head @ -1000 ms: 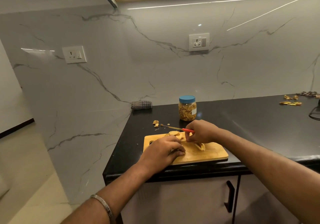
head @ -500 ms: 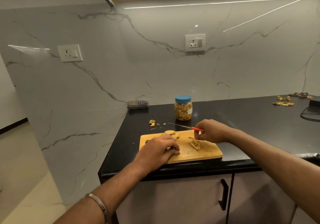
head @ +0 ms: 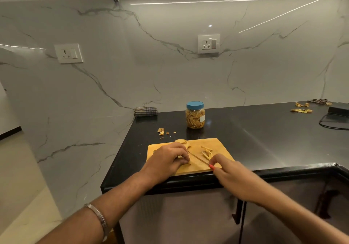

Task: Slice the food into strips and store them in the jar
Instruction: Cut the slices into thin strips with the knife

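While 2 hands work board (head: 217,143): 1 knife (head: 198,158), 1 jar (head: 195,115).

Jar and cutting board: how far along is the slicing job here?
Done: the jar is mostly full, lid on, and a few strips lie on the board. In hand: the left hand pins a piece while the right hand holds the knife. Left: uncut slices, then jarring.

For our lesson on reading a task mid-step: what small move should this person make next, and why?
Probably draw the knife down through the piece under the left hand. The right hand holds the red handle with the blade angled beside the left fingertips on the board, and only a few strips lie cut. The jar is lidded.
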